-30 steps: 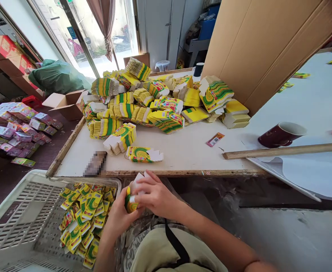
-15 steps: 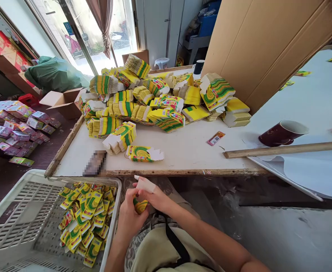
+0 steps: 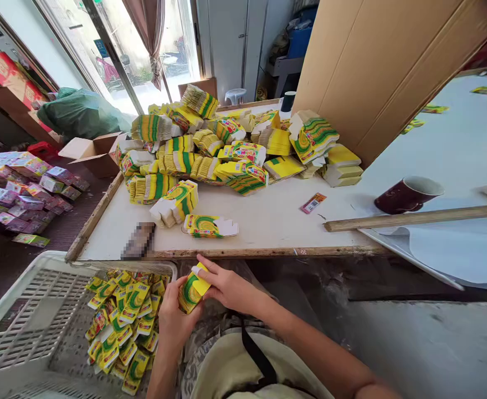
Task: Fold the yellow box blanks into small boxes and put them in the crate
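Observation:
Between my two hands, just off the table's front edge, is a small yellow and green carton (image 3: 190, 293). My left hand (image 3: 175, 310) grips its lower left side. At its upper right end, by a yellow flap, the fingers of my right hand (image 3: 226, 285) hold it; one finger has a white wrapping. Beyond them on the table lies a single printed carton (image 3: 210, 226) with its white flaps sticking out. A stack of flattened cartons (image 3: 180, 200) sits behind that one. Several finished-looking yellow cartons (image 3: 137, 302) fill part of the white plastic crate (image 3: 46, 310) at my left.
A large heap of bundled flat cartons (image 3: 172, 155) covers the back of the white table (image 3: 276, 221). On the right are a dark red mug (image 3: 407, 195), a wooden strip (image 3: 413, 218) and a tall cardboard sheet (image 3: 351, 66). Pink boxes (image 3: 27, 194) are piled at the left.
The carton has turned up into plain view between my hands, its printed side showing. My left hand has shifted slightly left, and my right hand now grips the carton's upper end.

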`<state>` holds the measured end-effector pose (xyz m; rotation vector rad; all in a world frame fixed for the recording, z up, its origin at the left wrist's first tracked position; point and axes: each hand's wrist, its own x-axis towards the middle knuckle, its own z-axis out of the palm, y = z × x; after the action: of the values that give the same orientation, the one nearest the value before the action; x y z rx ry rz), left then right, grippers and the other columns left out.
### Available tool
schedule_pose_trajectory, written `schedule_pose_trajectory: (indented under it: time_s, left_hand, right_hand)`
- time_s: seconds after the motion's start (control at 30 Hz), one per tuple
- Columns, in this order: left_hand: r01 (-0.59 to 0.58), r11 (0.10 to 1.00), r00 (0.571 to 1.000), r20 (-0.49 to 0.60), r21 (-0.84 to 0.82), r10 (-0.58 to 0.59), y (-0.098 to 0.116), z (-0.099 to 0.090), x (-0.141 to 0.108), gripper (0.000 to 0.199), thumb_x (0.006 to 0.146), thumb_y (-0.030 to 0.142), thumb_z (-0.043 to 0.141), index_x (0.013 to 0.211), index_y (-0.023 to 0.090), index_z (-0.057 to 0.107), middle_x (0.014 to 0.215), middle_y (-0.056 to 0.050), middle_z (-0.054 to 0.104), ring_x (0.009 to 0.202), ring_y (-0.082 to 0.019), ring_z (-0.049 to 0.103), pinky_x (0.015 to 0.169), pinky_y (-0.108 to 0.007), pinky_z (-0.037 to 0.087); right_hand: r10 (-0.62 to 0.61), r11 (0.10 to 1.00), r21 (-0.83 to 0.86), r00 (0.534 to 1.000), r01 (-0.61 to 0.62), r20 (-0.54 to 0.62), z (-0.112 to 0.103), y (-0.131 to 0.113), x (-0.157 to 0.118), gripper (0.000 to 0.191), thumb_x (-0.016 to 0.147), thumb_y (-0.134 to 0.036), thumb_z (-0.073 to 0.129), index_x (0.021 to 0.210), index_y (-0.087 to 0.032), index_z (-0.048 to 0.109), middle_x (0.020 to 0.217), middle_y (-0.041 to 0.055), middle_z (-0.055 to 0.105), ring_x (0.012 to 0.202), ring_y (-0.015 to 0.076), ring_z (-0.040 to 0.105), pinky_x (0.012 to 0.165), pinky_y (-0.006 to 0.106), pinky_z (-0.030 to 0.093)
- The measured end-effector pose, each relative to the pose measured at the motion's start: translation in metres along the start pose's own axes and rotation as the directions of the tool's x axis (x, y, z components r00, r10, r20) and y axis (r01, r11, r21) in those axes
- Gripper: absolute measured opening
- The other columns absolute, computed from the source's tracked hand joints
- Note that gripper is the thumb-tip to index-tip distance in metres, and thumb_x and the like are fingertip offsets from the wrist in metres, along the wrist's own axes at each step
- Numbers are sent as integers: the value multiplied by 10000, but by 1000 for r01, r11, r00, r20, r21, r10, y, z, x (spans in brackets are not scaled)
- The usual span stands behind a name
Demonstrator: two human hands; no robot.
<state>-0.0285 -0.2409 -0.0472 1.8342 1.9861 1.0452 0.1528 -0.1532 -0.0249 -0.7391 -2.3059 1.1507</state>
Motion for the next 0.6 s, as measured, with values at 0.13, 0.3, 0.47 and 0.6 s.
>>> schedule_pose_trajectory:
  time_s: [0.13,0.3,0.47,0.6]
  left_hand:
    - [-7,999,994,105,-34,10,1,-9,3,472,761,297,715,1198,213,559,1087,-78,675,959,-246,674,801,-369,560]
    - [-34,997,986,163,-70,45,7,-11,13,501,734,315,743,1196,219,575,1080,-64,693,932,-232,685,764,-333,567]
    - [-41,999,991,127,-34,45,8,-14,15,487,761,321,718,1209,209,566,1078,-73,685,961,-239,672,798,-345,557]
    - [43,999,994,102,-33,-39,-12,-24,4,512,778,403,706,1228,208,560,1126,-98,667,999,-259,663,832,-379,559]
  right_hand:
    - [-6,999,-44,996,10,91,-15,5,-2,266,932,-171,580,1178,-154,678,1536,197,394,1328,278,520,1060,375,459]
    - [-49,996,79,998,47,34,-26,9,3,220,783,-252,781,984,-168,747,1360,180,566,1253,285,567,1011,395,476]
    - [59,965,262,987,-18,-151,-5,4,12,499,665,-179,848,1119,-178,641,1326,144,584,1213,262,575,1026,402,451]
    - [-47,950,302,992,80,-115,9,6,18,802,681,-294,854,1370,-194,455,1369,147,522,1240,256,539,1039,396,445]
